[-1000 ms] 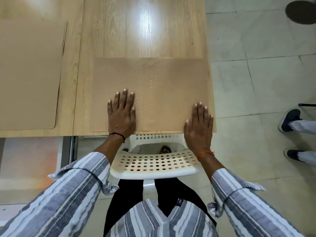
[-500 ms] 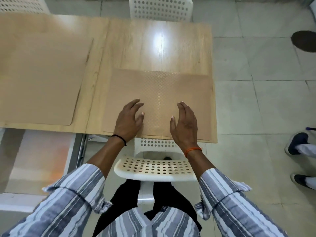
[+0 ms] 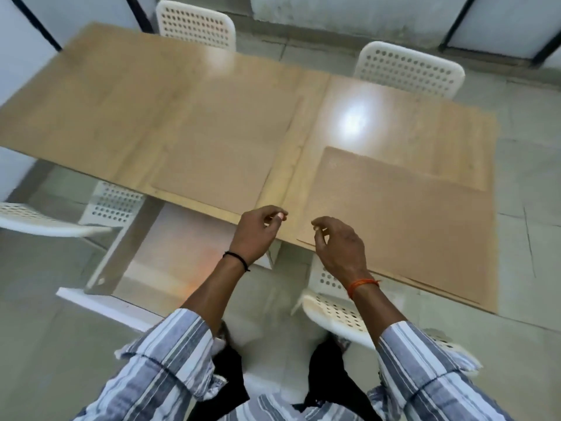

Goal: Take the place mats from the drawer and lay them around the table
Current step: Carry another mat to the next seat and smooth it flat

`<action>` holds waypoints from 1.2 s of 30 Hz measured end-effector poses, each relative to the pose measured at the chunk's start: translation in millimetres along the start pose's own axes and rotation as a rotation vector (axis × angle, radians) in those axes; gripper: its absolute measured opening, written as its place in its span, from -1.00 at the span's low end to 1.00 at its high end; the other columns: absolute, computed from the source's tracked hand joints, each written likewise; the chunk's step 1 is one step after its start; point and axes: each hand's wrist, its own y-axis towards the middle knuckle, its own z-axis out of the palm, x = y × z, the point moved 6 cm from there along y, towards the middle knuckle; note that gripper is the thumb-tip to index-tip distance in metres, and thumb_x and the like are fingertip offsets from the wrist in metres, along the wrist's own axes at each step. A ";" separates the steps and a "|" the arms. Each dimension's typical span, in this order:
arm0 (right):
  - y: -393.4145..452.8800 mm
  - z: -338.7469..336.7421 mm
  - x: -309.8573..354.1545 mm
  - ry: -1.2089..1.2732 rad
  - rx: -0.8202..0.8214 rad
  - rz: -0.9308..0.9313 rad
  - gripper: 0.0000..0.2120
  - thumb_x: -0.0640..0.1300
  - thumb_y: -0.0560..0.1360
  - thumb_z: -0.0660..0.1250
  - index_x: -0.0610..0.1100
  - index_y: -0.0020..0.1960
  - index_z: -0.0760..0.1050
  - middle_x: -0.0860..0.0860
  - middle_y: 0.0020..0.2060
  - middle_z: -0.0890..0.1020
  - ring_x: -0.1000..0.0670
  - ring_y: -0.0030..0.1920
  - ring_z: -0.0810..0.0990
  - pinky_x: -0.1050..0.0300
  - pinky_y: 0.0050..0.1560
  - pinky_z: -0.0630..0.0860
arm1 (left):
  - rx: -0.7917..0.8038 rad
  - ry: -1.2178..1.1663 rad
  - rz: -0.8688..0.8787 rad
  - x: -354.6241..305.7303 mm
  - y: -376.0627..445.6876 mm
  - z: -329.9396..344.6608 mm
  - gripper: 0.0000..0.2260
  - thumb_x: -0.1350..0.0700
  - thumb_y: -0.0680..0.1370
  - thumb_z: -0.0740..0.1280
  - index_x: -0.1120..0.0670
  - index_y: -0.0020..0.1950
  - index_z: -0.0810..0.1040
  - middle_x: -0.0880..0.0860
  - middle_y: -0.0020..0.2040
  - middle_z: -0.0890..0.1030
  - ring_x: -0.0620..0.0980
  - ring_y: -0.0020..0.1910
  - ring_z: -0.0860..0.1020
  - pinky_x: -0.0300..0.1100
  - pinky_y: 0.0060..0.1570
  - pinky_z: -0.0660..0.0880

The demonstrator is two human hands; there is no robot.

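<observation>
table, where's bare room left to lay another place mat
The far strip of the table, before the two far chairs, is bare beyond both mats. So is the left end. The near edge is taken: left mat, right mat, narrow wood gap between.

A pale, light-oak wood grain is shown by the table [image 3: 121,110], and a flat tan-brown, slightly darker than the wood, is shown by the two place mats, the near mat [image 3: 409,214] and the left mat [image 3: 218,165]. White plastic pierced with rows of round holes is seen on the chairs [image 3: 406,71], while grey-green tiles are seen on the floor [image 3: 531,183]. Sleeves [image 3: 170,369] striped in grey, blue-grey and white are worn over black trousers [image 3: 328,375], with a black band [image 3: 238,259] on the left wrist and an orange thread [image 3: 361,284] on the right.
</observation>
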 end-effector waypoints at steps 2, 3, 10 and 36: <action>2.9 24.4 28.6 -0.017 0.021 0.011 -0.79 -0.10 0.55 0.27 0.04 0.13 0.59 0.10 0.06 0.67 0.03 -0.02 0.64 0.13 -0.05 0.56 | -0.010 -0.036 -0.007 17.7 -3.4 -34.1 -0.83 0.18 0.58 0.27 0.10 0.01 0.67 -0.02 -0.09 0.70 -0.03 -0.08 0.65 -0.12 -0.04 0.58; 3.3 36.4 44.6 -0.011 0.016 0.032 -0.79 -0.09 0.55 0.27 0.05 0.13 0.59 0.11 0.06 0.67 0.04 -0.02 0.64 0.14 -0.06 0.54 | -0.002 -0.038 -0.006 27.1 -5.0 -52.8 -0.82 0.19 0.58 0.27 0.11 0.01 0.67 -0.01 -0.08 0.70 -0.04 -0.07 0.65 -0.12 -0.03 0.58; 10.4 95.0 141.5 0.127 0.057 0.147 -0.71 -0.08 0.56 0.26 0.01 0.27 0.50 0.10 0.20 0.59 0.04 0.10 0.60 0.10 0.07 0.53 | 0.025 0.022 -0.047 81.9 -10.2 -169.8 -0.82 0.14 0.60 0.25 0.04 0.01 0.67 -0.08 -0.09 0.69 -0.10 -0.04 0.64 -0.07 0.05 0.58; 123.2 144.5 136.1 0.266 0.064 0.708 -0.38 -0.11 0.57 0.29 -0.18 0.55 0.14 -0.18 0.48 0.32 -0.19 0.45 0.34 -0.01 0.41 0.31 | 0.129 0.202 -0.326 166.3 148.4 -268.8 -0.44 0.05 0.62 0.23 0.19 0.56 0.15 0.12 0.54 0.24 0.09 0.50 0.24 -0.12 0.40 0.21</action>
